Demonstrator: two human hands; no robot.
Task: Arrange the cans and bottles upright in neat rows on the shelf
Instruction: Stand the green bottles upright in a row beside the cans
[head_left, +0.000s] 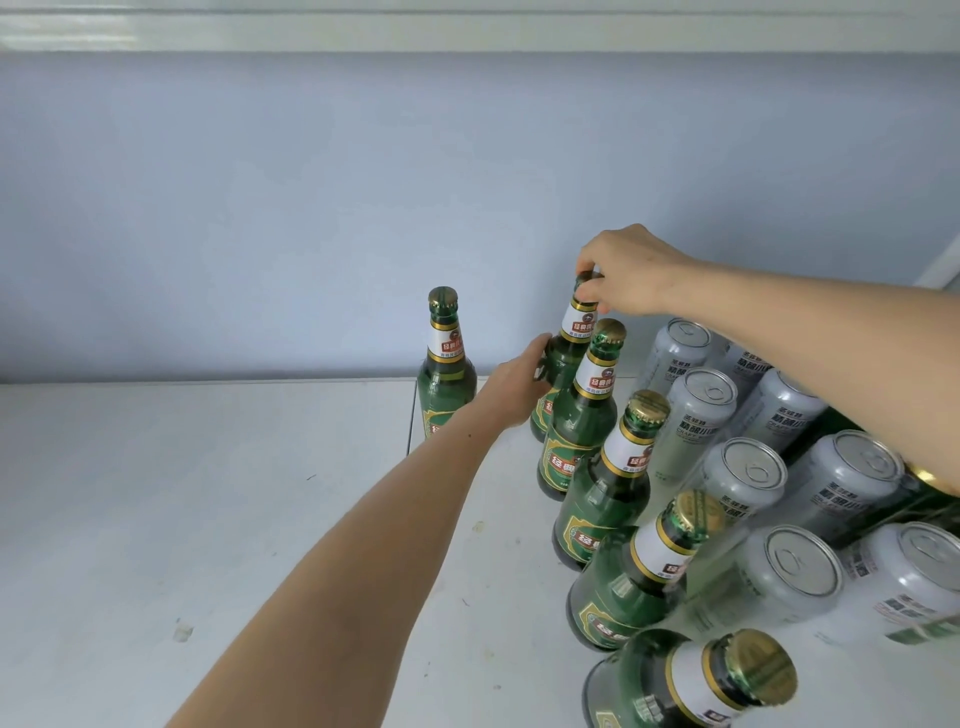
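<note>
I see my left hand (519, 387) and right hand (631, 273) bare, both forearms unsleeved, no rings or watch.

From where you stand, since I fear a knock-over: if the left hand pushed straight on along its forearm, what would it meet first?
The left hand already touches the back bottle, which the right hand pinches at the cap. Beyond lies probably the wall.

Soft, even daylight fills the view, bright without harsh glare. Shadows on the white shelf (208, 493) are faint. Small highlights glint on the green bottles (582, 431). Wide-angle distortion bends the edges, and the nearest bottle (691, 680) looks slightly soft.
</note>
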